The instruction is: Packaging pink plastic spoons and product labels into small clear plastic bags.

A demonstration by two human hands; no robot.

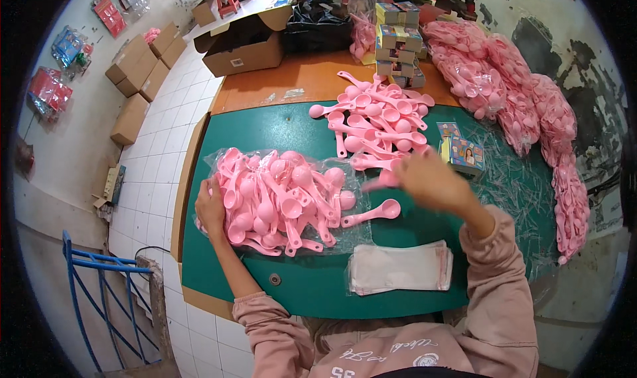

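A clear plastic bag (355,242) full of pink measuring spoons (265,210) lies on the left of the green table top. My left hand (211,209) grips its left edge with bent fingers. My right hand (431,182) is blurred by motion, just in front of a heap of loose pink spoons (388,109). At its fingertips is a smeared pink measuring spoon (381,180), which the hand seems to hold. Between the hands, another spoon (371,213) lies at the bag's right side. Closer to me rests a stack of clear flat sleeves (400,267).
Small printed cards (462,154) lie right of the heap, with banded card stacks (398,43) behind. Bagged pink spoons (524,106) line the right edge beside scattered clear plastic strips (507,192). An open carton (242,56) stands at the far left. A blue metal frame (106,265) is at lower left.
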